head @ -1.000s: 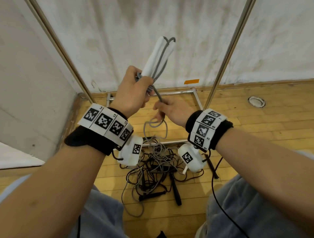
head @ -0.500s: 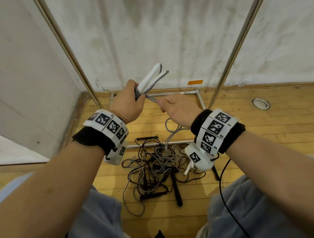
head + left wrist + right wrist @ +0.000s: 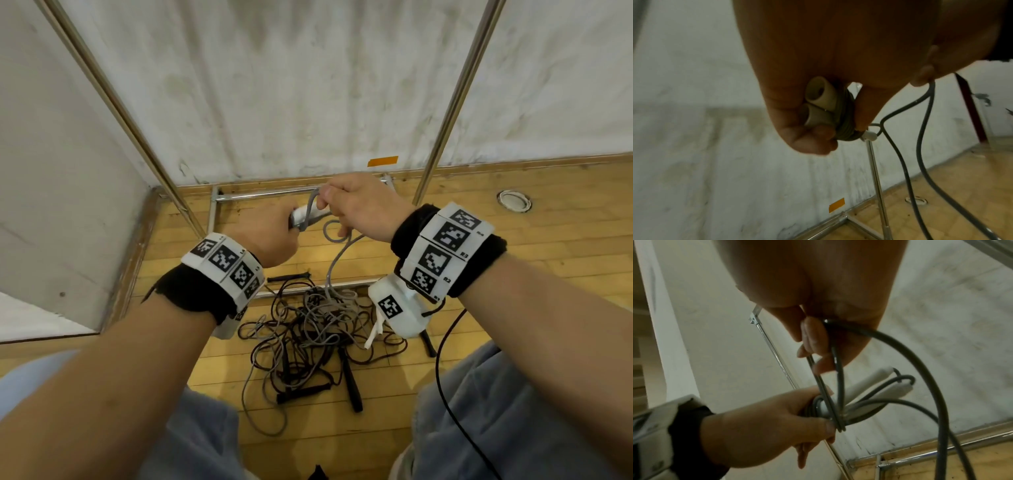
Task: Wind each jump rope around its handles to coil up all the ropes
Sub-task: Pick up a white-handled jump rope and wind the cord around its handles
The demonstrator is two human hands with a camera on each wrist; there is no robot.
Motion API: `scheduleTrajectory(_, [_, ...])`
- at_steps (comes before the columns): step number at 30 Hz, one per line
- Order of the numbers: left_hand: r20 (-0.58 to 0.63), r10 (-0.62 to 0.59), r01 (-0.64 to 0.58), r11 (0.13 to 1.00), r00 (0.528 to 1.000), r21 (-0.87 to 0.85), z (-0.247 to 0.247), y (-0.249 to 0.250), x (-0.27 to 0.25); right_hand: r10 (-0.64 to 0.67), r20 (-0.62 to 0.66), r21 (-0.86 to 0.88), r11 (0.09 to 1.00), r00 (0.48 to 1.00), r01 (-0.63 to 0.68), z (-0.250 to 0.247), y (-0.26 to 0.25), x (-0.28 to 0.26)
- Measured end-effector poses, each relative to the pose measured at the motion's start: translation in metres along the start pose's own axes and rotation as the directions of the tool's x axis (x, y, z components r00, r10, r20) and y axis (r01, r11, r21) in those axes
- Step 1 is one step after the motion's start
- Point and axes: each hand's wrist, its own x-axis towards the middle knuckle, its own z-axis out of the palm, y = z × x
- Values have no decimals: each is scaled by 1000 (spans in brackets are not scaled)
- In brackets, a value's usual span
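My left hand (image 3: 270,236) grips the two white handles (image 3: 818,104) of a jump rope side by side, with several turns of grey rope (image 3: 846,129) wound round them. My right hand (image 3: 352,205) pinches the grey rope (image 3: 836,353) just above the handles (image 3: 875,395) and holds a loop of it over them. The loose grey rope (image 3: 330,270) hangs from my hands down to the floor. There it runs into a tangled pile of ropes (image 3: 318,335), grey and dark, with black handles (image 3: 351,383).
A metal frame (image 3: 260,197) with slanted poles (image 3: 452,102) stands against the white wall ahead. The floor is wooden, with a round metal fitting (image 3: 513,200) at the right. A thin black cable (image 3: 445,377) runs over my right knee.
Both hands have come down from chest height toward the floor. The handles, pointing up before, now lie low and nearly level. My right hand has carried the rope over them from the right.
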Motion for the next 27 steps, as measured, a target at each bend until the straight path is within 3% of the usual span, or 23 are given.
scheduleTrajectory(3, [-21,62,-61,998,998,33,5,5,-4,-44,-74,-80,996,996,38,-3,-1,2])
scheduleTrajectory(6, [-46,104,-101,993,993,67,9,9,-8,-109,-150,-278,958,983,63,-7,1,4])
scheduleTrajectory(11, [2,146,-145,983,989,114,8,8,-10,-92,-208,-552,833,974,-39,-25,13,8])
scheduleTrajectory(17, [-18,282,-282,958,959,-55,-4,15,-20,46,-215,-423,896,975,-135,-42,18,11])
scheduleTrajectory(24, [-29,271,-272,954,962,-125,-23,9,-21,106,-173,-372,913,979,-165,-50,28,13])
scheduleTrajectory(27, [-54,274,-278,923,960,-264,-28,14,-24,114,-127,-287,947,985,-146,-48,29,15])
